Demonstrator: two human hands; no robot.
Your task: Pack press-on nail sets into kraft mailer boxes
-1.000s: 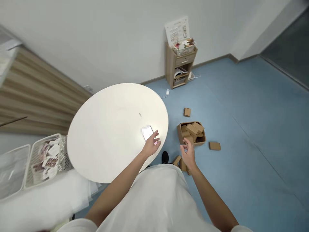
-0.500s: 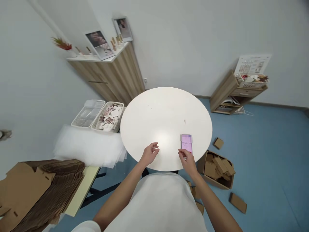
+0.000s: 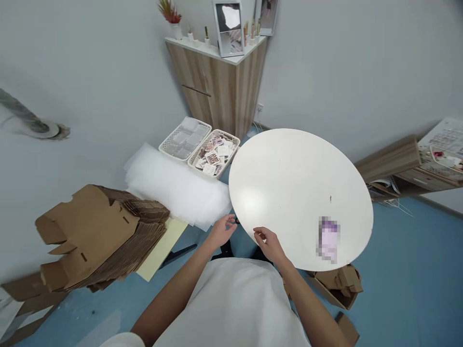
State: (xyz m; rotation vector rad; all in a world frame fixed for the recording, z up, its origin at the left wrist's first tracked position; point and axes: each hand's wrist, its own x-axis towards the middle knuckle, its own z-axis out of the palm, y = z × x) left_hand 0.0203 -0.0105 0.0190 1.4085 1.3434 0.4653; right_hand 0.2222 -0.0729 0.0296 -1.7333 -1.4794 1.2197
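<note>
My left hand (image 3: 222, 231) hovers between the white sheets and the table's near left edge, empty, its fingers curved and apart. Over the near rim of the round white table (image 3: 289, 168), my right hand (image 3: 268, 242) is also empty, with loosely bent fingers. The phone (image 3: 328, 240), blurred out, lies on the tabletop right of that hand. Closest to my left hand is a pile of translucent white sheets (image 3: 177, 188). Beyond them stand a basket of printed cards (image 3: 213, 156) and a basket of clear packets (image 3: 185, 137).
A tall stack of flat brown cardboard boxes (image 3: 104, 231) sits on a pale board (image 3: 161, 250) at the left. On the floor at right is a carton of small boxes (image 3: 336, 286). A wooden cabinet (image 3: 220, 86) fills the corner; a low shelf (image 3: 405, 168) stands right.
My view has swung left, so the table and phone appear farther right. My right hand has moved away from the phone, closer to my left hand. Both hands stay empty.
</note>
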